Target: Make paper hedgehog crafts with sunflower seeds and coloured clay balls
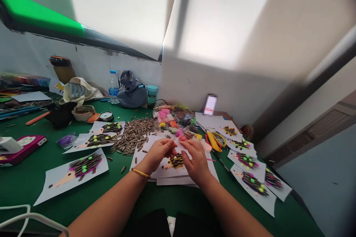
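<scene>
My left hand (161, 152), a gold bracelet at its wrist, is closed in a pinch above the white paper; whatever sits between thumb and fingers is too small to make out. Facing it, my right hand (197, 161) has its fingers stretched and slightly apart, with the fingertips near a pink lump of clay (181, 135). Below and between both hands lies a hedgehog picture (175, 161) with a yellow body and dark sunflower-seed spines, partly covered by my fingers. It rests on a stack of white sheets (172, 181).
A heap of sunflower seeds (136, 133) spreads left of the sheets. Behind are bags of coloured clay (174, 116). Yellow-handled scissors (214, 141) lie right. Finished-looking hedgehog pictures (79, 168) flank both sides. A bottle (113, 88), blue bag (132, 94) and phone (210, 104) stand along the wall.
</scene>
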Tool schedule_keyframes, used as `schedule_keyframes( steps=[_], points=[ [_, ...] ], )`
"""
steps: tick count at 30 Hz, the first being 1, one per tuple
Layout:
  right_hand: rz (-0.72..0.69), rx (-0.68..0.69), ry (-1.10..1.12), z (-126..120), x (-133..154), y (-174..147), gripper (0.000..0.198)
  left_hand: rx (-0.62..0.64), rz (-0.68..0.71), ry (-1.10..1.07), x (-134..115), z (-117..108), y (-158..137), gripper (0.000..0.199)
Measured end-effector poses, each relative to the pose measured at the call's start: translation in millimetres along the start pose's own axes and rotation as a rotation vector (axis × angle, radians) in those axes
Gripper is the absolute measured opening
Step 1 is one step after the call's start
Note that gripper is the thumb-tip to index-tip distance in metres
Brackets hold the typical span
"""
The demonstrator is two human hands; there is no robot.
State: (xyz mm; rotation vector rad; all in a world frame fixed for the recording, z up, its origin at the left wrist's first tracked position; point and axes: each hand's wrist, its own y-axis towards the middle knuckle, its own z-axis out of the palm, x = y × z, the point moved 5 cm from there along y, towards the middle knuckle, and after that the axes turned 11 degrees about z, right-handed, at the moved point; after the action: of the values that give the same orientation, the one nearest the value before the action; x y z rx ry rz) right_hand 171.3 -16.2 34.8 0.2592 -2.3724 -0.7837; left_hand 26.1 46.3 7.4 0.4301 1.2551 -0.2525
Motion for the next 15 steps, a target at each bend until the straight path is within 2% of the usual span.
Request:
schedule_keyframes(
  steps=[3, 7, 9, 12, 15],
  points=[
    [-0.075, 0.007, -0.049, 3, 10, 8, 0.043, 0.023, -0.057, -0.229, 2, 16, -7, 0.036],
    [-0.151, 0.044, -0.195, 17, 21, 13, 0.067, 0.169, -0.050, -0.419, -7, 39, -12, 0.043],
    [-0.158, 0.062, -0.239, 26, 28, 8, 0.074, 0.189, -0.086, -0.500, -11, 39, -12, 0.049],
    [-0.249, 0.121, -0.217, 39, 47, -6, 0.087, 0.130, -0.060, -0.565, -13, 29, -7, 0.075],
    [-0.365, 0.166, -0.170, 45, 65, -12, 0.099, 0.101, -0.037, -0.526, -8, 28, -6, 0.079]
  ],
)
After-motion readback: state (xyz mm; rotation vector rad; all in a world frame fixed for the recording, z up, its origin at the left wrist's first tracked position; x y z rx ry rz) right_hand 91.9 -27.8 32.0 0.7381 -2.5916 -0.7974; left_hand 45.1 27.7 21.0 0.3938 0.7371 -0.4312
